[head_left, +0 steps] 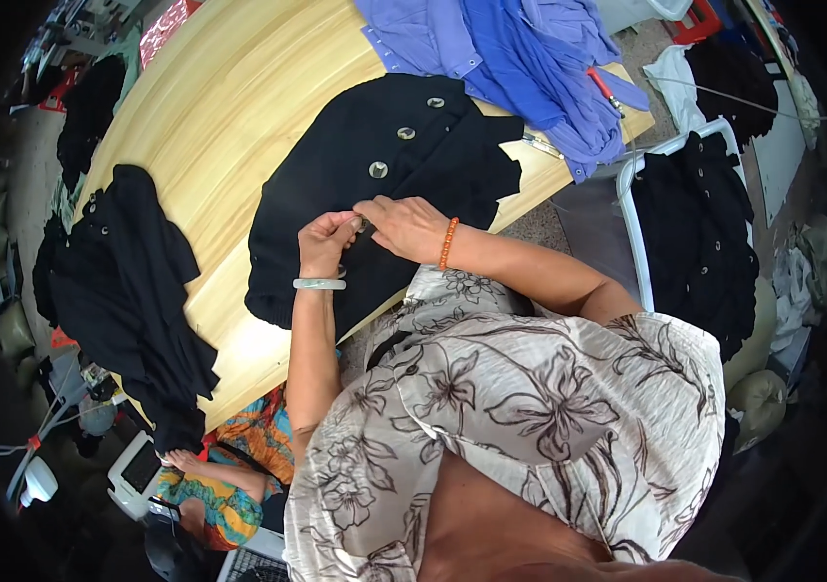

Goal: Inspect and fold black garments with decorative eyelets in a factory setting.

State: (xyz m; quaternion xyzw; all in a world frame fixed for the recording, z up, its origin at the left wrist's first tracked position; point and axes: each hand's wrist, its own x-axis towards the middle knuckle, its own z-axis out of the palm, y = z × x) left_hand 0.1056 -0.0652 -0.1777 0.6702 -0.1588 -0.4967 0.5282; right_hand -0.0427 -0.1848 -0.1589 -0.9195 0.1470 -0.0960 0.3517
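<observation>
A black knit garment with a row of large shiny buttons lies spread on the wooden table before me. My left hand, with a pale bangle at the wrist, pinches at the button row near the garment's lower edge. From the right my right hand, wearing an orange bead bracelet, meets it with fingertips closed at the same spot. A button shows partly between the fingertips; the rest is hidden by my fingers.
Purple-blue garments lie heaped at the table's far right, with a red-handled tool on them. Another black garment hangs over the left edge by a co-worker's hand. A white-rimmed bin of black garments stands right.
</observation>
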